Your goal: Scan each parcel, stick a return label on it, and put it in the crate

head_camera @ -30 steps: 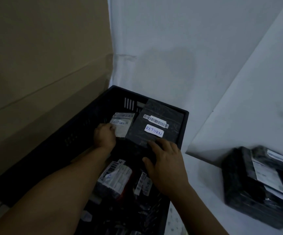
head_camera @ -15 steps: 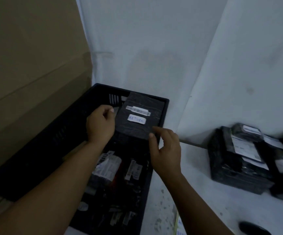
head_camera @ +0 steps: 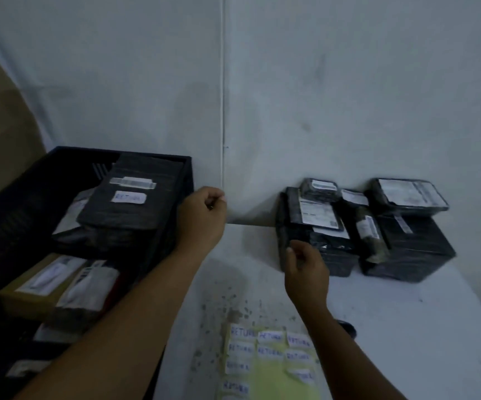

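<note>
From the head camera, the black crate (head_camera: 46, 180) sits at the left of the white table (head_camera: 406, 327), already holding several parcels; on top lies a black-wrapped parcel (head_camera: 129, 209) bearing a barcode strip and a handwritten return label (head_camera: 128, 197). Both hands are over the table and hold nothing: the left hand (head_camera: 201, 217) hovers just beside the crate's right wall with its fingers curled into a loose fist, and the right hand (head_camera: 305, 269) hangs, fingers loosely bent, just in front of the pile of unprocessed parcels (head_camera: 360, 226) stacked against the wall. A yellow sheet of return labels (head_camera: 268, 359) lies at the near edge, and a dark object, perhaps the scanner (head_camera: 347, 327), peeks out beside the right forearm. The pile looks loosely heaped, with small packets on top of bigger ones, so pulling a lower parcel could topple the upper ones. The dim light may also make a barcode misread likely, and a reaching forearm could brush the label sheet and lift stickers.
</note>
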Demonstrator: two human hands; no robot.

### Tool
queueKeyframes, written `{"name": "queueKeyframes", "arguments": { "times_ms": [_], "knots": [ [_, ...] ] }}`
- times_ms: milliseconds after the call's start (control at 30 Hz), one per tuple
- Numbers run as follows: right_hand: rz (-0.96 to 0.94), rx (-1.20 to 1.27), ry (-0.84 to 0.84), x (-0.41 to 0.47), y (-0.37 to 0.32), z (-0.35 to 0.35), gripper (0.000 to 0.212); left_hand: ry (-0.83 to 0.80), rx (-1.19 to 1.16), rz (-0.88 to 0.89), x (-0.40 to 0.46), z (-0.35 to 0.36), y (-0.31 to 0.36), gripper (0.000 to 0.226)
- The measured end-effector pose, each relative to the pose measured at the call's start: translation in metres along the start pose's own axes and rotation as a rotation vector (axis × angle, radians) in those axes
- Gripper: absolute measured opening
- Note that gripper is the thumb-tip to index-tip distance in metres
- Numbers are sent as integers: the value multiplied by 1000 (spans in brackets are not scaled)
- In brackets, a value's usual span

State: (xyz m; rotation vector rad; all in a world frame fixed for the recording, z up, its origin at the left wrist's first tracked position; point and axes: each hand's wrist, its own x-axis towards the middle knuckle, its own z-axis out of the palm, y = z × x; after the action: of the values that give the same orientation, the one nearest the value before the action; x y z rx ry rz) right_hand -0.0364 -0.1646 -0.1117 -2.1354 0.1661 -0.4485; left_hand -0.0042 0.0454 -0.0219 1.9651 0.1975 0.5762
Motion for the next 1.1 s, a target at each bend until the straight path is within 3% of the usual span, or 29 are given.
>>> {"name": "queueKeyframes", "arguments": {
  "times_ms": [267,367,533,800,933,1100],
  "knots": [
    [107,-264,213,56,67,-64,24,-239,105,-174,-34,115,-14,12],
    [237,-386,311,78,87,-81,39,-355,161,-181,-45,153,-18,11],
    [398,-385,247,108,116,-98,58,-453,229,-120,-59,199,-21,29],
    [323,-115,307,112,133,-105,46,-470,250,-88,-65,215,-30,29],
    [225,76,361,88,121,-107,45,-389,200,-46,-65,208,-25,32],
    [3,130,134,42,103,-105,45,-316,24,-56,-61,189,0,39]
  ]
}}
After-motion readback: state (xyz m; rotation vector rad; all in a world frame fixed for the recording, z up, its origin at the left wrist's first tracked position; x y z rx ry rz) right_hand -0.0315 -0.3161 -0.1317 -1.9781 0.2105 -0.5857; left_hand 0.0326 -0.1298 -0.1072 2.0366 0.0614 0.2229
